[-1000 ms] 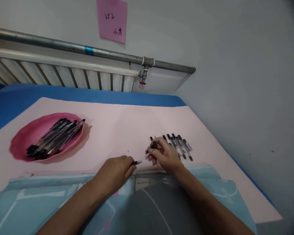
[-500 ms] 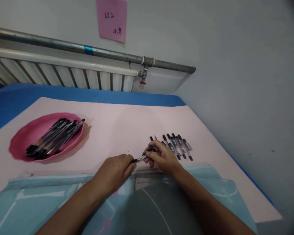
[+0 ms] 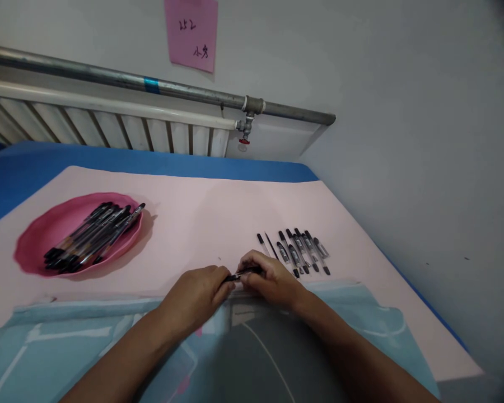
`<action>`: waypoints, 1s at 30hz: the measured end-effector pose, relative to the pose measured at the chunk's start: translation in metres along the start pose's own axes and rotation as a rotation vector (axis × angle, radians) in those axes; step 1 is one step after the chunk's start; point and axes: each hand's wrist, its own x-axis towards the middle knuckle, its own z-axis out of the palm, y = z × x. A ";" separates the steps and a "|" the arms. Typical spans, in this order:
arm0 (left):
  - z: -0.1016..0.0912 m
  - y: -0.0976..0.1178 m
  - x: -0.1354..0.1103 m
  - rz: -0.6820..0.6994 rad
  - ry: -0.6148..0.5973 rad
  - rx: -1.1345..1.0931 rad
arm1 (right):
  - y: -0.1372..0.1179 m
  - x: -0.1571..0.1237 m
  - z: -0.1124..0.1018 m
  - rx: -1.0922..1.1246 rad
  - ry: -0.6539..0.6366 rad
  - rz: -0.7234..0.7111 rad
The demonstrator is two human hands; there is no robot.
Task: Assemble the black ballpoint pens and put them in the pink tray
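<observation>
Just above the near edge of the table, my left hand point(image 3: 205, 288) is closed, its thumb and fingers pinching the black end of a gel pen point(image 3: 234, 277). Close against it on the right, my right hand point(image 3: 266, 277) is closed on the pen's other end, whose dark tip shows by the fingers. The pen lies roughly level between both hands, and the fingers hide most of it. To the right of my right hand lie several pen parts point(image 3: 306, 246): clear barrels and caps with black ends. A thin dark piece point(image 3: 271, 245) lies beside them.
A pink scalloped dish point(image 3: 29, 246) at the left holds a pile of black-and-clear pens point(image 3: 96, 235). Light blue patterned cloth point(image 3: 79, 324) covers the near edge of the pink tabletop point(image 3: 185, 218). Behind stand a white radiator point(image 3: 121, 129), a metal pipe point(image 3: 193, 95) and the wall.
My right hand has moved slightly left and down, bringing its piece into line with the pen part in my left hand. The gap between them has closed. More parts on the table now show.
</observation>
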 end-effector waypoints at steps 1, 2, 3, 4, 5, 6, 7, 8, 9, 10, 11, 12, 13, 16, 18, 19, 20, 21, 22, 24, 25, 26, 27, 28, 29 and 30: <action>0.000 0.000 0.000 0.004 -0.004 0.001 | 0.001 0.000 0.000 -0.032 -0.018 -0.021; 0.000 0.000 0.000 0.006 -0.008 0.003 | 0.001 -0.001 0.000 -0.052 -0.036 -0.038; -0.001 0.001 0.000 0.006 -0.011 0.006 | 0.002 -0.001 0.000 -0.059 -0.051 -0.053; -0.001 0.001 0.000 0.006 -0.016 0.009 | 0.002 -0.001 0.000 -0.056 -0.065 -0.068; -0.001 0.001 0.000 0.006 -0.021 0.012 | 0.002 -0.001 0.000 -0.046 -0.076 -0.081; -0.001 0.001 0.000 0.007 -0.026 0.013 | 0.002 -0.002 0.000 -0.034 -0.083 -0.092; -0.001 0.002 0.000 0.009 -0.028 0.012 | 0.001 -0.002 0.000 -0.025 -0.089 -0.100; 0.000 0.002 0.000 0.010 -0.029 0.010 | 0.000 -0.002 0.001 -0.021 -0.095 -0.107; 0.000 0.001 0.000 0.012 -0.029 0.009 | -0.001 -0.002 0.001 -0.026 -0.100 -0.113; 0.001 0.001 0.000 0.014 -0.028 0.010 | -0.002 -0.003 0.001 -0.044 -0.105 -0.124; 0.001 0.001 0.000 0.017 -0.029 0.012 | -0.003 -0.003 0.001 -0.067 -0.109 -0.141; 0.002 0.001 0.000 0.020 -0.030 0.016 | -0.004 -0.003 0.001 -0.091 -0.113 -0.164; 0.002 0.001 0.000 0.023 -0.034 0.021 | -0.005 -0.003 0.001 -0.111 -0.116 -0.187; 0.002 0.001 0.000 0.022 -0.044 0.033 | -0.006 -0.003 0.002 -0.129 -0.122 -0.226; 0.002 0.001 0.000 0.011 -0.047 0.031 | -0.005 -0.003 0.002 -0.117 -0.133 -0.220; 0.002 0.002 0.000 0.006 -0.045 0.028 | -0.005 -0.003 0.002 -0.110 -0.140 -0.215; 0.002 0.002 0.000 0.004 -0.040 0.023 | -0.005 -0.003 0.002 -0.103 -0.147 -0.212; 0.002 0.002 0.000 0.007 -0.034 0.018 | -0.005 -0.003 0.002 -0.096 -0.151 -0.211; 0.003 0.002 0.000 0.011 -0.030 0.014 | -0.005 -0.003 0.002 -0.090 -0.153 -0.213; 0.004 0.002 0.000 0.019 -0.028 0.010 | -0.006 -0.003 0.003 -0.078 -0.153 -0.225; 0.004 0.002 0.000 0.019 -0.030 0.010 | -0.006 -0.003 0.003 -0.070 -0.154 -0.229; 0.005 0.002 0.000 0.017 -0.031 0.012 | -0.006 -0.003 0.003 -0.062 -0.159 -0.229; 0.005 0.002 0.000 0.015 -0.031 0.014 | -0.006 -0.004 0.003 -0.055 -0.164 -0.228; 0.006 0.002 0.001 0.012 -0.029 0.016 | -0.006 -0.004 0.003 -0.048 -0.171 -0.223; 0.006 0.002 0.001 0.008 -0.029 0.017 | -0.006 -0.004 0.003 -0.042 -0.177 -0.220; 0.006 0.003 0.001 0.005 -0.029 0.016 | -0.006 -0.004 0.003 -0.038 -0.182 -0.219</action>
